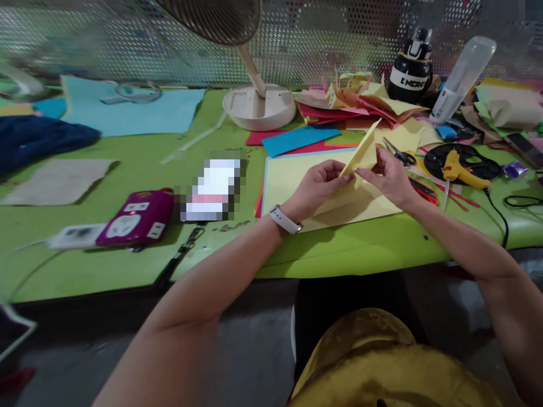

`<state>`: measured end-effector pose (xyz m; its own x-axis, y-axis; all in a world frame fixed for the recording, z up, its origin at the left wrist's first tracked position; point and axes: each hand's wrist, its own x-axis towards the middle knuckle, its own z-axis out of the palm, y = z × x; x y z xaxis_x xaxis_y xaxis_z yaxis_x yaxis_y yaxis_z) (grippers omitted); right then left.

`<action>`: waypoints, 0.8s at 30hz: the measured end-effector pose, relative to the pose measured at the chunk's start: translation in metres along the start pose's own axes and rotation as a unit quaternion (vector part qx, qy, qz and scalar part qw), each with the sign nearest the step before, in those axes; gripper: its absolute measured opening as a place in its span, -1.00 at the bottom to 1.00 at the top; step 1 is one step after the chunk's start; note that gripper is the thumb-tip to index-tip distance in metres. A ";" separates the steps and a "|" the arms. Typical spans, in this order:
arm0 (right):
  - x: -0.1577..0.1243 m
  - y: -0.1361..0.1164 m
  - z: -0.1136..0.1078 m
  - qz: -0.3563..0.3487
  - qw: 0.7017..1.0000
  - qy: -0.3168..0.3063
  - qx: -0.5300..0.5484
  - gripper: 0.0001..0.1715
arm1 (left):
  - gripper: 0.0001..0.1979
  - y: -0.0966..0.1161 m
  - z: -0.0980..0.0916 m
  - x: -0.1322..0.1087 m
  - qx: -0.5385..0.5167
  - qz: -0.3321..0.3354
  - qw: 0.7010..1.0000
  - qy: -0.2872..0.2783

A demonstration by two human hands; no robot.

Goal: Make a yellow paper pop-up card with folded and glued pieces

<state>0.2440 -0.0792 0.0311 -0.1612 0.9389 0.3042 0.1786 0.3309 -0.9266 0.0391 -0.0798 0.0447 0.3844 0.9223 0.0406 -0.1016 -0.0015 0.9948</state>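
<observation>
A folded piece of yellow paper [365, 151] is held up between both of my hands, over a stack of yellow sheets [288, 181] on the green table. My left hand [324, 183], with a pale watch band at the wrist, pinches its lower left edge. On the other side my right hand [388, 175] grips it, thumb in front and fingers partly hidden behind. Scissors [401, 152] with dark handles lie just beyond my right hand. A yellow glue gun [462, 169] rests on a black disc farther right.
A phone [214, 189] and a purple power strip [138, 217] lie on the left. Behind the sheets stand a fan base [259, 107], a pile of coloured paper [352, 102], a black bottle [410, 73] and a clear bottle [464, 79]. The glue gun's cord [500, 217] hangs over the table edge.
</observation>
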 end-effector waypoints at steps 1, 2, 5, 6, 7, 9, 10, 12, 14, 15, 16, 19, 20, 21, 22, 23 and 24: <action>-0.001 -0.001 0.002 0.001 1.000 0.000 0.012 -0.34 | -0.52 0.000 0.001 -0.001 -0.004 -0.001 1.000 -0.008; -0.001 -0.002 0.002 0.003 1.000 0.001 0.021 -0.38 | -0.51 0.001 0.003 -0.002 -0.007 -0.001 1.000 -0.017; -0.002 -0.004 0.001 0.015 0.999 -0.005 0.047 -0.41 | -0.50 0.003 0.003 -0.004 -0.002 -0.007 0.999 -0.032; -0.002 -0.004 0.000 0.019 0.998 -0.012 0.054 -0.40 | -0.50 0.004 0.002 -0.004 0.004 -0.010 0.999 -0.031; -0.001 -0.004 -0.001 0.022 0.998 -0.018 0.060 -0.39 | -0.48 0.005 0.001 -0.004 0.011 -0.012 0.999 -0.028; 0.000 -0.003 -0.003 0.025 0.997 -0.026 0.063 -0.39 | -0.44 0.005 -0.001 -0.004 0.027 -0.012 0.999 -0.023; 0.000 -0.003 -0.003 0.026 0.997 -0.029 0.062 -0.39 | -0.43 0.005 -0.002 -0.003 0.035 -0.009 0.999 -0.024; 0.000 -0.002 -0.003 0.026 0.997 -0.032 0.058 -0.42 | -0.40 0.005 -0.002 -0.003 0.050 -0.007 0.998 -0.024; -0.001 -0.004 -0.003 0.026 0.998 -0.034 0.055 -0.44 | -0.38 0.005 -0.002 -0.003 0.059 -0.007 0.998 -0.022; -0.001 -0.005 -0.002 0.026 0.998 -0.035 0.055 -0.45 | -0.38 0.005 -0.002 -0.003 0.061 -0.008 0.998 -0.020; -0.002 -0.006 -0.002 0.028 0.997 -0.035 0.057 -0.44 | -0.37 0.005 -0.002 -0.003 0.062 -0.012 0.998 -0.019; -0.005 -0.012 -0.002 0.044 0.995 -0.042 0.073 -0.43 | -0.37 0.005 -0.001 -0.003 0.060 -0.024 0.998 -0.016; -0.005 -0.013 -0.002 0.050 0.994 -0.049 0.079 -0.42 | -0.37 0.005 -0.001 -0.003 0.055 -0.026 0.998 -0.012; -0.006 -0.015 -0.002 0.054 0.993 -0.056 0.084 -0.40 | -0.37 0.004 -0.001 -0.003 0.049 -0.027 0.998 -0.009; -0.006 -0.016 -0.001 0.058 0.992 -0.062 0.089 -0.38 | -0.38 0.004 -0.001 -0.003 0.041 -0.027 0.999 -0.005; -0.006 -0.016 -0.001 0.060 0.992 -0.066 0.095 -0.36 | -0.38 0.004 -0.001 -0.003 0.034 -0.026 0.999 -0.003; -0.006 -0.016 -0.001 0.062 0.991 -0.066 0.100 -0.33 | -0.38 0.004 -0.001 -0.003 0.030 -0.026 0.999 -0.002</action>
<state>0.2429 -0.0905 0.0444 -0.2790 0.9457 0.1667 0.0115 0.1768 -0.9842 0.0370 -0.0823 0.0484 0.3920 0.9199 -0.0120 -0.0267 0.0244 0.9993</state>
